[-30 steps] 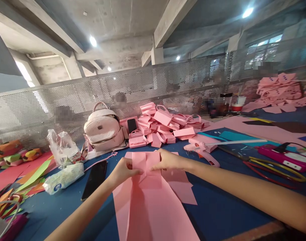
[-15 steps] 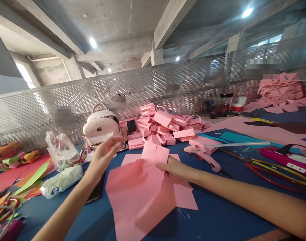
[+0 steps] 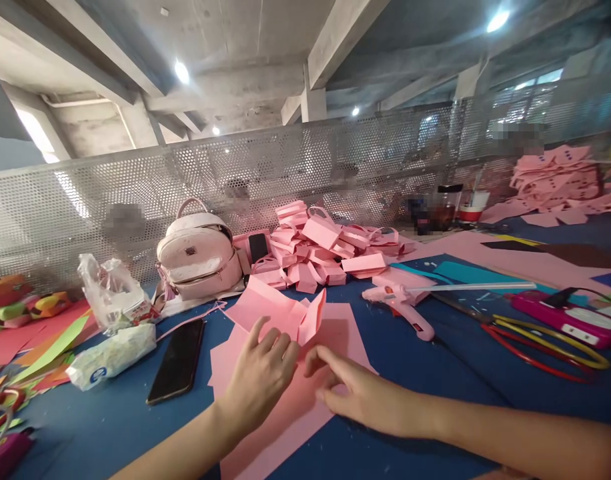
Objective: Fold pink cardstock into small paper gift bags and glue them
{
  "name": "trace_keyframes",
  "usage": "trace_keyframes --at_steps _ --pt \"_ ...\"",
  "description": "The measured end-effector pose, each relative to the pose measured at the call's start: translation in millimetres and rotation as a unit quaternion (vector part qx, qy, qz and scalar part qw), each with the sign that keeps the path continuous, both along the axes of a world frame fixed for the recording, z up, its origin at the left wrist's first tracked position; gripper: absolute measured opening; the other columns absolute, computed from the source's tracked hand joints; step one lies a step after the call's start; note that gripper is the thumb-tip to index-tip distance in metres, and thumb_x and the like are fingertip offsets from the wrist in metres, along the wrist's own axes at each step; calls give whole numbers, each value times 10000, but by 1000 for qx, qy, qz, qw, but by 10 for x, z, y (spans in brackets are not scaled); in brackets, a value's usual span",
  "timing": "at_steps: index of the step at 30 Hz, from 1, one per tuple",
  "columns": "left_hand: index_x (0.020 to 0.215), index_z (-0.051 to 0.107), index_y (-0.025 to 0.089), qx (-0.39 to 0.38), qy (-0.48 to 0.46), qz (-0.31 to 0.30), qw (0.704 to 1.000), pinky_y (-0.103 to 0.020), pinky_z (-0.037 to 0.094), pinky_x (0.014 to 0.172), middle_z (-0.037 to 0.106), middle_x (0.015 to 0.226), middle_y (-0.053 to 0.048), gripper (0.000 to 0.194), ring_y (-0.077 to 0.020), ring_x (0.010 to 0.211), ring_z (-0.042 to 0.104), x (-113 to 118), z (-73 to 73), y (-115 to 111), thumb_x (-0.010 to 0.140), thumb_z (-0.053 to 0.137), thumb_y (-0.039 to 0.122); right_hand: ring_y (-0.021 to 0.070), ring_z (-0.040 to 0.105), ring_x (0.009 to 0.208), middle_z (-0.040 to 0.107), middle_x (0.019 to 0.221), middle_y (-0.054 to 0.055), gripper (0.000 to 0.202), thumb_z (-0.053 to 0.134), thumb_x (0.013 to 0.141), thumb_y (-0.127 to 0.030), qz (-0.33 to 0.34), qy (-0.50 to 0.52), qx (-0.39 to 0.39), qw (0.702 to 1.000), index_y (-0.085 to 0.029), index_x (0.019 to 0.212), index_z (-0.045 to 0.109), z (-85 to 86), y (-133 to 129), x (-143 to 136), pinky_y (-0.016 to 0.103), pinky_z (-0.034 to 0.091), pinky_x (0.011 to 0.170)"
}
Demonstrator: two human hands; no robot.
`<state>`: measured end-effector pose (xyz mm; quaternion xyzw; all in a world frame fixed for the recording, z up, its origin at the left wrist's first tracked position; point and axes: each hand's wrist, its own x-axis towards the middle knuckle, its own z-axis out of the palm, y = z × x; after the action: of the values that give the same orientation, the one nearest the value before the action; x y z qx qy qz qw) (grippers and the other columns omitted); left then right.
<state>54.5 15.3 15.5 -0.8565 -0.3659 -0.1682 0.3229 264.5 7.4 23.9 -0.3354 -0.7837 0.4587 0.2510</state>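
A creased pink paper piece (image 3: 270,307) lies partly opened, one flap raised at its right, on larger pink sheets (image 3: 285,427) in the middle of the blue table. My left hand (image 3: 263,373) is at the near edge of the creased piece, its fingers bent; whether they pinch the paper is hidden. Just right of it, my right hand (image 3: 360,393) hovers over the sheets with thumb and fingers apart and nothing between them. Behind the creased piece rises a heap of folded pink paper bags (image 3: 325,240).
A pink glue gun (image 3: 400,307), scissors (image 3: 545,347) and a magenta power strip (image 3: 565,317) lie at the right. At the left are a black phone (image 3: 178,363), a tissue pack (image 3: 113,353) and a pale backpack (image 3: 198,250).
My left hand has come down and right to the creased paper. My right hand has let go of it and moved nearer. The creased piece has opened and turned.
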Motion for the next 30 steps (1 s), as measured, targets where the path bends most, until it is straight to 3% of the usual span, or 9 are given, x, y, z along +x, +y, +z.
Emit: trace_keyframes --at_steps 4,7,9,12,15,17,21,26,30 --pt "810 579 206 11 -49 -22 999 -494 407 1045 650 716 11 258 -184 715 603 -176 -91 82 818 493 -37 161 621 848 636 935 15 171 533 863 -86 48 -98 251 962 -237 920 591 2 -27 223 260 509 769" --pt "774 569 211 9 -79 -47 996 -464 410 1051 651 702 21 281 -159 703 591 -235 -73 86 855 448 -30 198 620 858 633 926 42 102 567 917 -163 -31 -55 421 905 -242 978 549 7 139 336 300 516 771" --pt "785 576 207 14 -69 -80 994 -450 386 1078 669 739 18 298 -154 756 608 -257 -28 68 893 423 -25 252 609 1006 616 1049 100 212 602 930 -241 -120 -7 507 853 -234 1123 515 60 298 383 360 518 851" --pt "864 616 187 30 -38 -118 992 -442 355 1105 715 840 0 260 -168 863 639 -298 50 32 940 442 10 287 559 1153 565 1261 166 454 624 934 -370 -154 -25 500 852 -201 1318 452 175 493 410 384 509 871" --pt "898 636 170 28 -14 -121 992 -445 315 1139 730 884 -18 241 -186 909 648 -347 73 -3 949 452 23 231 587 1029 680 1066 67 102 571 978 -301 -43 -96 508 855 -236 1024 635 182 553 405 351 462 839" --pt "987 651 165 -5 -3 -111 994 -455 265 1180 737 943 -30 235 -195 963 650 -362 33 -38 957 453 41 197 583 907 701 928 35 214 501 1000 -180 -5 -124 563 817 -222 866 662 96 530 398 345 422 816" --pt "1223 615 192 -81 -45 -90 992 -478 175 1230 744 1039 -24 286 -190 1028 654 -329 -131 -130 959 516 141 195 565 830 700 866 33 263 481 976 -70 17 -196 639 744 -196 865 683 -100 444 383 348 395 782" --pt "1102 667 174 -48 -64 -109 991 -463 297 1172 762 952 -33 250 -201 953 677 -205 -197 -163 966 475 93 209 568 825 720 903 60 303 455 957 -26 43 -247 668 701 -180 877 702 -126 362 310 350 402 735" --pt "971 681 169 -40 -64 -121 990 -463 427 1053 739 827 -38 267 -201 832 671 -79 -133 -153 965 435 65 204 543 768 706 854 50 278 467 945 -35 73 -281 656 697 -172 883 701 -77 325 223 351 393 715"
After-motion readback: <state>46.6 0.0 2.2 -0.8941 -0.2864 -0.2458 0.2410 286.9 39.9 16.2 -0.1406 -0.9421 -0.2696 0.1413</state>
